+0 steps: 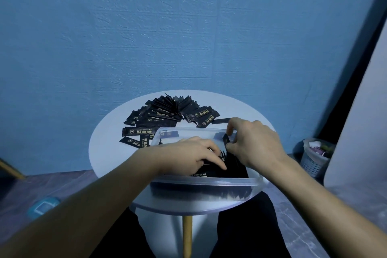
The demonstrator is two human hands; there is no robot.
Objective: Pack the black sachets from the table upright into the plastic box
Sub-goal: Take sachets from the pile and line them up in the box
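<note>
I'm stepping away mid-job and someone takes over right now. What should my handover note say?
Left hand: fingers fairly straight, pressing on the packed sachets inside the plastic box.
Right hand: pinches one sachet at the box's far right side.
Done: a batch already sits in the box, apparently on edge.
Left: seat the held sachet, then pack the loose sachets fanned on the table behind the box.

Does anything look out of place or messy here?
Only mildly: the loose sachets lie in a ragged fan on the table behind the box, and one under the left hand seems to lie sideways.
</note>
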